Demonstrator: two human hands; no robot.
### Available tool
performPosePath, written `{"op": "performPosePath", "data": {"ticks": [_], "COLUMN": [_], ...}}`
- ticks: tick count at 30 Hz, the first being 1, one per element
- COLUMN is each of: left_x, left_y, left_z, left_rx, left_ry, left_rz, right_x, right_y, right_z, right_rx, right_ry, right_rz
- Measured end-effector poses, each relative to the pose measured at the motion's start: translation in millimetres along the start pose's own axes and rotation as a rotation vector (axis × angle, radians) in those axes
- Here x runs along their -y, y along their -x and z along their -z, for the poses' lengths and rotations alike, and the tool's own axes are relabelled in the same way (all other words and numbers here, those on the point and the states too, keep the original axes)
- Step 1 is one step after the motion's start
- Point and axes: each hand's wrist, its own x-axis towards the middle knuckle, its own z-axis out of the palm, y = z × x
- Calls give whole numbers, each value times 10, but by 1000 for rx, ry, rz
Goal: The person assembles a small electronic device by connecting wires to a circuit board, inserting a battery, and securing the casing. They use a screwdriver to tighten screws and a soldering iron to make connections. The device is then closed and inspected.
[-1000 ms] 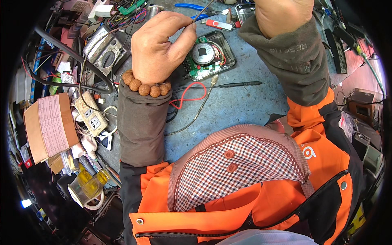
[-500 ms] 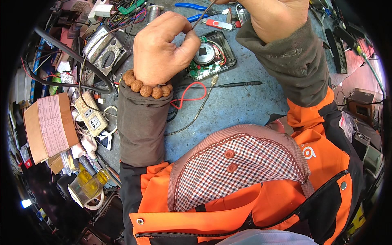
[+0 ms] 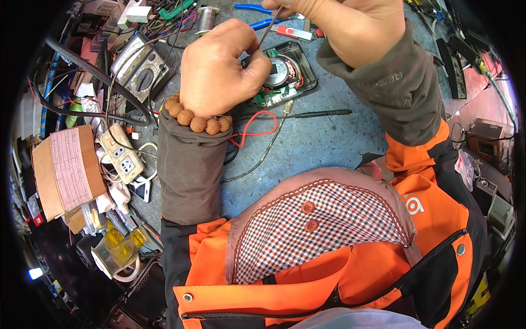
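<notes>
My left hand, with a wooden-bead bracelet at its wrist, is closed with its back toward me. Thumb and forefinger pinch the lower end of a thin dark wire-like strand; I cannot tell whether it is a wire or a slim rod. The fingers of my right hand pinch its upper end near the top edge of the picture. Just right of and partly behind my left hand lies an opened black case with a green circuit board and a round silver speaker.
Beyond the case lie blue-handled pliers, a red-and-white USB stick and a solder spool. A black probe and red wire lie nearer. At left are a multimeter, a power strip and a cardboard piece.
My right hand has come slightly left and down toward my left hand. The strand between them stands a little steeper. My left hand has shifted slightly; the case has not moved.
</notes>
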Motion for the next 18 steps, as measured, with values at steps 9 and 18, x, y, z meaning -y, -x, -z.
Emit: {"op": "performPosePath", "data": {"ticks": [9, 18], "left_x": [-18, -25], "left_y": [12, 11], "left_z": [-7, 135], "left_rx": [18, 188], "left_ry": [-8, 27], "left_rz": [9, 51], "right_x": [-67, -48], "right_y": [-1, 32], "right_z": [-48, -45], "right_rx": [-21, -64], "right_ry": [-59, -74], "right_rz": [0, -26]}}
